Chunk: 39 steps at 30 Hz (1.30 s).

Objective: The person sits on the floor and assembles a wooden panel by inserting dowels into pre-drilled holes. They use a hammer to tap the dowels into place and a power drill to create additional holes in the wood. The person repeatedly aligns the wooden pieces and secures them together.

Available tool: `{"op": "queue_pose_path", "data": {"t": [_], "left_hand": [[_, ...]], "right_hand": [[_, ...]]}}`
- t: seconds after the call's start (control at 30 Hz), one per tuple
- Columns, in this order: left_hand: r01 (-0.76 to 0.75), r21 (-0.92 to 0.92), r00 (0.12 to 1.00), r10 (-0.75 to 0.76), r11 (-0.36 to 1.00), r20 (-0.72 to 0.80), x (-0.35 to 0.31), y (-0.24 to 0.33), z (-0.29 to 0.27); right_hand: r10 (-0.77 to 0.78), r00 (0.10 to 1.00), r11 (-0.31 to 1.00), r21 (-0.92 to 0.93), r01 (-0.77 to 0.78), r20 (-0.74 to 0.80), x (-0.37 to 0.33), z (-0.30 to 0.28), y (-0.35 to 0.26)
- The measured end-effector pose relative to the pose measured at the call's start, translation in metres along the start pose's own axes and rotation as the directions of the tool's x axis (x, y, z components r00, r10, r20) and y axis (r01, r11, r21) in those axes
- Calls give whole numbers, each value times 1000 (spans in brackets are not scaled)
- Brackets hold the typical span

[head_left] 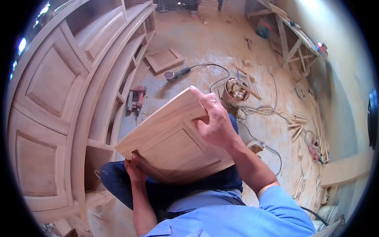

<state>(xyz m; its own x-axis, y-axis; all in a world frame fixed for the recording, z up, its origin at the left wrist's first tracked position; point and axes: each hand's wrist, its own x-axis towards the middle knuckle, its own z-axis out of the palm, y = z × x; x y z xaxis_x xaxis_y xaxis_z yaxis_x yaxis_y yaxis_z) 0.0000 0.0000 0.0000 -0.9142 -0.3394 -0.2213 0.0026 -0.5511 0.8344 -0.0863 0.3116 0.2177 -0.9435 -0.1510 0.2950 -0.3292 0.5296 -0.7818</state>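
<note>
A pale wooden cabinet door panel (169,138) with a recessed centre rests tilted over my lap. My left hand (135,169) grips its lower left corner, thumb on the face and the other fingers mostly hidden behind. At the upper right edge my right hand (215,120) clasps the panel, thumb on the front and fingers over the edge. Beyond the panel an angle grinder (177,74) with a sanding disc lies on the floor, its cord trailing right. A red nail gun (138,98) lies to the left of the panel.
A large wooden cabinet (77,118) fills the left side. Another small door panel (164,59) lies on the floor. A bucket (235,90) of scraps, tangled cords (260,110), wood strips (298,124) and a red power tool (314,154) are to the right. A wooden trestle (292,39) stands far right.
</note>
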Motion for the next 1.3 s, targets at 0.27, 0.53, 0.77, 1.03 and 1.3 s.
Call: {"op": "queue_pose_path", "data": {"t": [0.27,0.53,0.77,1.03,1.3], "left_hand": [[-46,-72,992,54,996,113,1,27,-19],[-283,331,958,248,900,144,6,130,81],[-194,867,979,151,459,139,70,41,106],[-104,934,995,40,343,97,123,-44,59],[71,939,996,22,336,-83,163,-36,38]], "right_hand": [[-59,993,997,-61,53,-107,25,8,-2],[-12,998,991,131,20,-62,110,86,49],[-197,966,976,61,210,-166,17,13,76],[800,298,591,596,-544,-520,-192,-109,283],[980,180,190,687,-702,-87,-233,13,349]]}}
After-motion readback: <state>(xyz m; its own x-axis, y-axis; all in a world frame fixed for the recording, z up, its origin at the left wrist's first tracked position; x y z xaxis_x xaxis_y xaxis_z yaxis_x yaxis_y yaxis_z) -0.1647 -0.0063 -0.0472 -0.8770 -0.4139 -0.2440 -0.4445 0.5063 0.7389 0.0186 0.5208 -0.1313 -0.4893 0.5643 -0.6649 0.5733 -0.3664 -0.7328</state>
